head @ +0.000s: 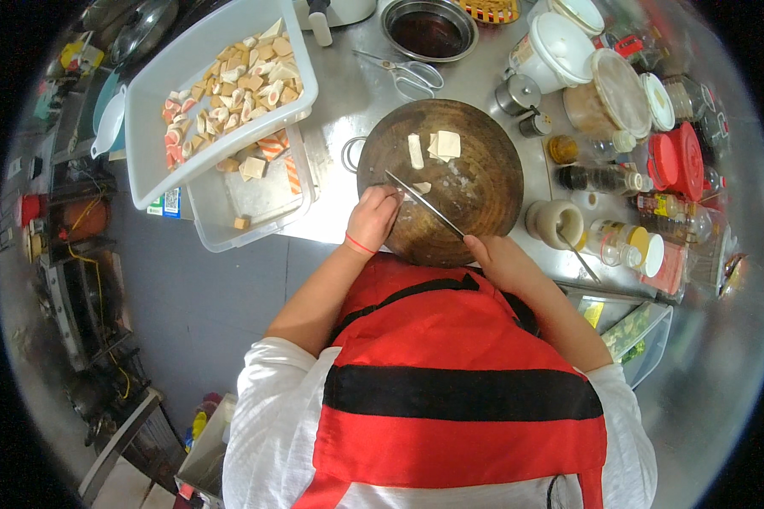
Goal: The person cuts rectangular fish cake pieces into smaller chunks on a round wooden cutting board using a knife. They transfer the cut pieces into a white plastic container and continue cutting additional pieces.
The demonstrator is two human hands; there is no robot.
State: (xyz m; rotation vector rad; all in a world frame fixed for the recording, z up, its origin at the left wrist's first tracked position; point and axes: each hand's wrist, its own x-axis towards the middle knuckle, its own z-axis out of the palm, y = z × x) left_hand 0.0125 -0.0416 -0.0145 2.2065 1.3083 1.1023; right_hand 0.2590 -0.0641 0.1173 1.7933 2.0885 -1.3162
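A round wooden chopping block point(493, 184) lies before me on a steel counter. My right hand point(495, 259) grips a kitchen knife point(428, 205) by its handle at the block's near right edge. The blade points up and left, close to the fingertips of my left hand point(377, 213). Those fingers are curled over a pale food piece point(408, 196), mostly hidden under them and the blade. Just beyond the blade lies a small cut scrap point(423, 188). Farther back on the block are a pale food strip point(415, 151) and several thin square slices point(445, 145).
A white plastic tub point(146, 140) of cut food pieces rests over a clear bin point(254, 235) at left. Scissors point(414, 73) and a steel bowl of dark liquid point(430, 35) are behind the block. A stone mortar point(547, 223), bottles and lidded tubs point(554, 51) crowd the right side.
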